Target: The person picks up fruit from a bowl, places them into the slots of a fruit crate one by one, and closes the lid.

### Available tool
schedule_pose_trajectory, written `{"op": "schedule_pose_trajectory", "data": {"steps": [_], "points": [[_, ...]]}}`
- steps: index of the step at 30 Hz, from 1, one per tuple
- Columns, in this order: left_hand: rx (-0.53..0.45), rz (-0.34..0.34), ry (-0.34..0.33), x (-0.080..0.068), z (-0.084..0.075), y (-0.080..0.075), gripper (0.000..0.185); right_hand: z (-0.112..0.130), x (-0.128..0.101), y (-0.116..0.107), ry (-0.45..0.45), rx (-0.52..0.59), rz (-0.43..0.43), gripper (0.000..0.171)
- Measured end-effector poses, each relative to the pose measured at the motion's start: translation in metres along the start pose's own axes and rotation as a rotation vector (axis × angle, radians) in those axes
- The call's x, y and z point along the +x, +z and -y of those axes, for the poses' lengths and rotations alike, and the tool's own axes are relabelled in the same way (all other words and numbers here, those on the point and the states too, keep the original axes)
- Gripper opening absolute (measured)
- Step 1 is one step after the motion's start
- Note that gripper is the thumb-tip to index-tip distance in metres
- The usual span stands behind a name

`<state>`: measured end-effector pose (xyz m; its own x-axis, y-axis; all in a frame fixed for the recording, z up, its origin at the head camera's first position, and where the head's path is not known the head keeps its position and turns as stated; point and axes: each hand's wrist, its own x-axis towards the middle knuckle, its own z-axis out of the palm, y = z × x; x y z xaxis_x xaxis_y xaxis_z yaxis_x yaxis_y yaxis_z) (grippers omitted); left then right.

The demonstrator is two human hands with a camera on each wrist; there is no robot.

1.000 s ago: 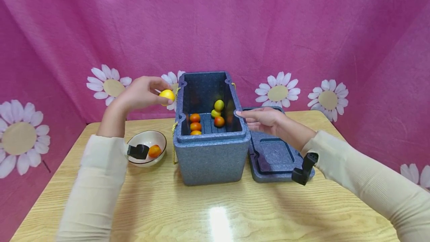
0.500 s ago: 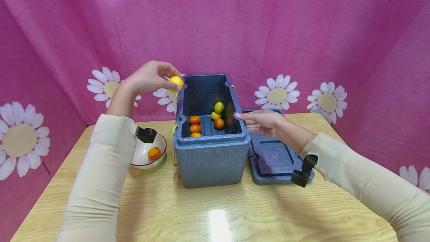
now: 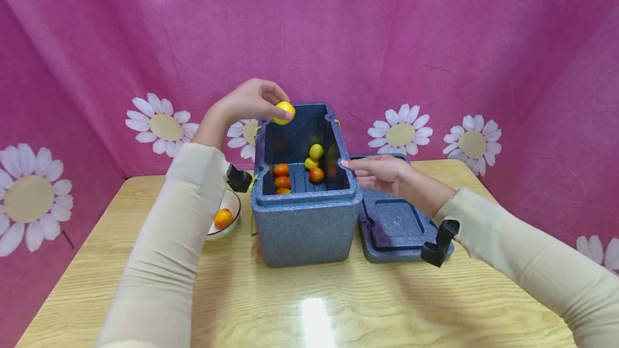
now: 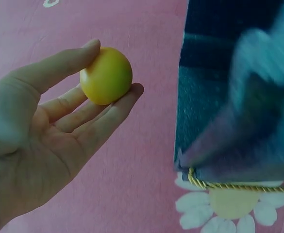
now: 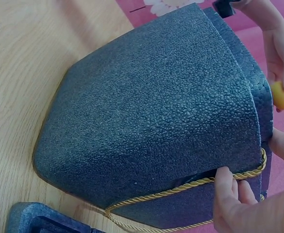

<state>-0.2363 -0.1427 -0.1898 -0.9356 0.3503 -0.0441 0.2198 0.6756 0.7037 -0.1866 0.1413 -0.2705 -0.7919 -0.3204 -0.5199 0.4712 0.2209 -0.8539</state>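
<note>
My left hand (image 3: 253,102) pinches a round yellow fruit (image 4: 108,76) between thumb and fingertips, over the far left part of a tall grey foam box (image 3: 306,232). Inside, three orange-red fruits (image 3: 282,182) line the left side. On the right are two yellow fruits (image 3: 316,151) and another orange-red fruit (image 3: 316,175). My right hand (image 3: 384,171) rests at the box's right rim. Its thumb lies at the rim, and its fingertips (image 5: 224,177) touch the outer wall beside a gold cord (image 5: 166,193).
A white bowl (image 3: 234,222) with a dark rim stands left of the box, partly hidden by my left sleeve, with an orange fruit (image 3: 223,218) in it. The grey lid (image 3: 396,222) lies to the right. A pink floral curtain (image 3: 435,58) hangs behind the wooden table (image 3: 271,305).
My left hand has carried the yellow fruit right and upward, from left of the box to above its far left part. The right hand has stayed at the rim.
</note>
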Motion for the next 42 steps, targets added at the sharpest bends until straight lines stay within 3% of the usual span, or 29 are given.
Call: {"op": "schedule_pose_trajectory", "data": {"steps": [13, 19, 29, 35, 42], "points": [[-0.083, 0.02, 0.028, 0.025, -0.024, 0.013, 0.04, -0.001, 0.0, 0.001, -0.009, -0.016, 0.01, 0.073], [-0.111, 0.009, 0.018, 0.034, -0.024, 0.019, 0.041, -0.003, -0.002, 0.003, -0.022, -0.034, 0.009, 0.071], [-0.139, 0.007, 0.016, 0.035, -0.015, 0.023, 0.04, 0.001, -0.007, 0.008, -0.028, -0.055, -0.01, 0.069], [-0.06, 0.042, -0.054, 0.036, -0.011, 0.027, 0.04, 0.0, -0.01, 0.008, -0.032, -0.057, -0.001, 0.07], [0.153, 0.075, -0.137, 0.034, -0.012, 0.032, 0.032, -0.002, -0.016, 0.008, -0.03, -0.052, 0.003, 0.067]]}}
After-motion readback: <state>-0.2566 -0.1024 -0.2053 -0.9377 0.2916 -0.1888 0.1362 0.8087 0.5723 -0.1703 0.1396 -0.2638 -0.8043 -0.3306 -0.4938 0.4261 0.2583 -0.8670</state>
